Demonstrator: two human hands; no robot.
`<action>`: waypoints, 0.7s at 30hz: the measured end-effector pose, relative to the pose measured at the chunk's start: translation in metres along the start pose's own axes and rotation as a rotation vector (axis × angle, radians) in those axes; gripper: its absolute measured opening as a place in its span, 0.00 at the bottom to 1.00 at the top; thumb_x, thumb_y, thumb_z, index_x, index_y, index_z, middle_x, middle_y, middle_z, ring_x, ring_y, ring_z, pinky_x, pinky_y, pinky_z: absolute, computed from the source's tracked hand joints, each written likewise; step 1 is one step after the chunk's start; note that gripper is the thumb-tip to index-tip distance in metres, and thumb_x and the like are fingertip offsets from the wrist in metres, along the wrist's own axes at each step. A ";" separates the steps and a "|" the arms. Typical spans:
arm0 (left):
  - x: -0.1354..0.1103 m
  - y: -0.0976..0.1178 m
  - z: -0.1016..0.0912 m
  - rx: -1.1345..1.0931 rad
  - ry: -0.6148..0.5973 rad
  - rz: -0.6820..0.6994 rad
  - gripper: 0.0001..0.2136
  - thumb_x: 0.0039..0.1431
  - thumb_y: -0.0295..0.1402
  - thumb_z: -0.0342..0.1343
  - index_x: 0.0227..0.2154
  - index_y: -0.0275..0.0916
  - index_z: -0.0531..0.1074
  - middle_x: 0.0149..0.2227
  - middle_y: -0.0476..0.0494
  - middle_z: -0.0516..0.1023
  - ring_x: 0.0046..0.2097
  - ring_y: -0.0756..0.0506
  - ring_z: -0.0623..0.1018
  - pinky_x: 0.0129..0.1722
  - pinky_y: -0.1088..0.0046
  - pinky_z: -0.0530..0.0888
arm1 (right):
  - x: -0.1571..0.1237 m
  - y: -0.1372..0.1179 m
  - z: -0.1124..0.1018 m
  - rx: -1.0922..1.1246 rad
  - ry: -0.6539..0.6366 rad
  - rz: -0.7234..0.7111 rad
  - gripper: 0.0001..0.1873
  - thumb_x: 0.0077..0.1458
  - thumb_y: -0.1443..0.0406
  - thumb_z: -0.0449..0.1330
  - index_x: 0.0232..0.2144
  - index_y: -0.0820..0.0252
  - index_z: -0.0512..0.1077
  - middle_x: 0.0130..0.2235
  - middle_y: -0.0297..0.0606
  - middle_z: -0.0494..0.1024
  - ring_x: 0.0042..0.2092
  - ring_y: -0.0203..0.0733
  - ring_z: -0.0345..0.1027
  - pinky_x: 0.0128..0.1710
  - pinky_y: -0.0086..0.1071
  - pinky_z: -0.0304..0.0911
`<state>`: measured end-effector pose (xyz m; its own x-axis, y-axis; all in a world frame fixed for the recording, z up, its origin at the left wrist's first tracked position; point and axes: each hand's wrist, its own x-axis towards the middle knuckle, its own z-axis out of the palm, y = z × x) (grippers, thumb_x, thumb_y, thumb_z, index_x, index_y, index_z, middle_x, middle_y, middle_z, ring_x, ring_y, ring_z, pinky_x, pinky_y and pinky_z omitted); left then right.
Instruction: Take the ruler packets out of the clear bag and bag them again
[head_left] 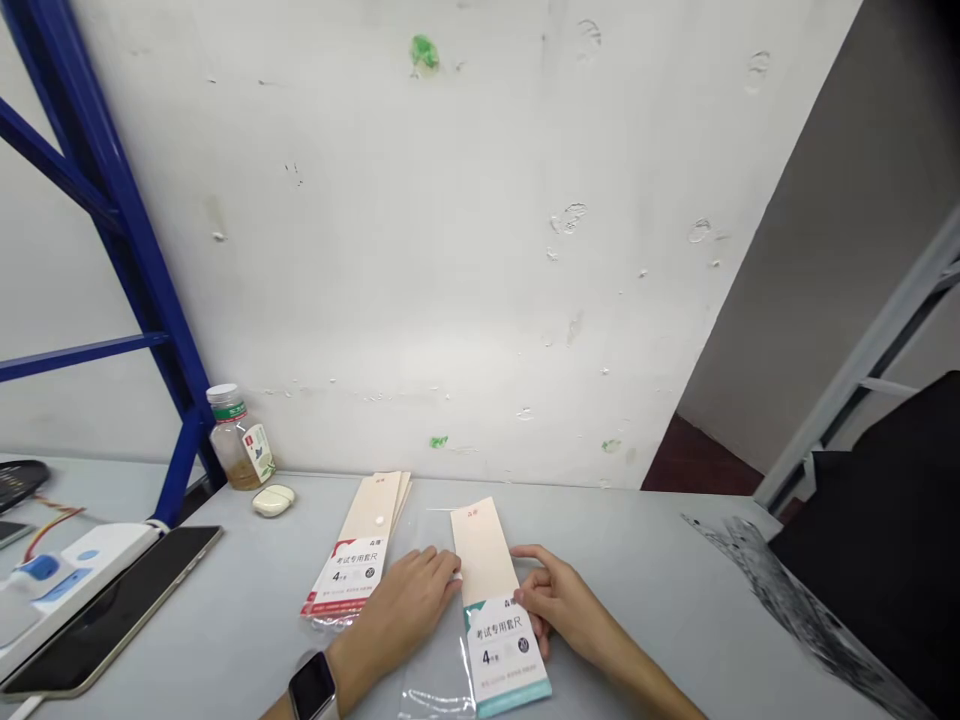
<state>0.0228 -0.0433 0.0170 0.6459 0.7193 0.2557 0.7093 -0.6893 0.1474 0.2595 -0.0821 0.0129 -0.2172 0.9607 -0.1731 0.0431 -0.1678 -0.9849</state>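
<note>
Teal packet [504, 645], right hand [559, 603] pinching its edge — left hand [412, 597] alongside, grip unclear

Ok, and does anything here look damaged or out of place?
Yes, the white wall behind the table: its surface is scuffed and chipped in several spots, with stray green marks near the top and lower down that don't match the paint.

We see a scuffed white wall [420, 290] behind the desk [637, 570] and dark red floor [694, 460] past its far right corner.

Teal packet [496, 600], fine print [506, 677] illegible
</note>
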 end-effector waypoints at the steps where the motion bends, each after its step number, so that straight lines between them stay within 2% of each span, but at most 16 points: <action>1: 0.000 0.000 0.000 -0.004 -0.003 -0.005 0.14 0.71 0.36 0.39 0.39 0.42 0.70 0.35 0.46 0.76 0.35 0.42 0.74 0.35 0.66 0.67 | 0.000 0.000 -0.001 -0.005 0.007 0.003 0.26 0.49 0.57 0.63 0.50 0.57 0.65 0.22 0.23 0.68 0.18 0.32 0.64 0.18 0.28 0.64; 10: 0.001 0.004 0.001 0.051 -0.044 -0.025 0.13 0.71 0.33 0.39 0.38 0.41 0.69 0.34 0.45 0.76 0.35 0.42 0.74 0.35 0.66 0.66 | 0.002 0.009 0.007 0.068 -0.018 0.002 0.28 0.50 0.56 0.64 0.51 0.55 0.63 0.25 0.25 0.70 0.20 0.35 0.68 0.21 0.31 0.68; 16: 0.003 0.003 0.005 0.074 -0.032 0.009 0.13 0.71 0.32 0.39 0.37 0.41 0.68 0.33 0.47 0.76 0.34 0.43 0.74 0.35 0.67 0.64 | 0.001 0.008 0.020 0.188 -0.071 0.030 0.28 0.46 0.59 0.67 0.49 0.57 0.66 0.31 0.30 0.75 0.29 0.39 0.75 0.33 0.37 0.74; 21: 0.004 0.008 0.006 0.067 0.005 0.080 0.14 0.71 0.30 0.37 0.35 0.41 0.67 0.32 0.48 0.75 0.33 0.44 0.74 0.35 0.66 0.64 | -0.006 0.004 0.029 0.302 -0.101 0.065 0.35 0.42 0.58 0.71 0.51 0.59 0.66 0.36 0.35 0.76 0.34 0.43 0.77 0.39 0.41 0.74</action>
<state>0.0327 -0.0455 0.0139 0.7003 0.6614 0.2685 0.6727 -0.7373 0.0618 0.2321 -0.0947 0.0101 -0.3200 0.9214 -0.2203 -0.2279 -0.3005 -0.9261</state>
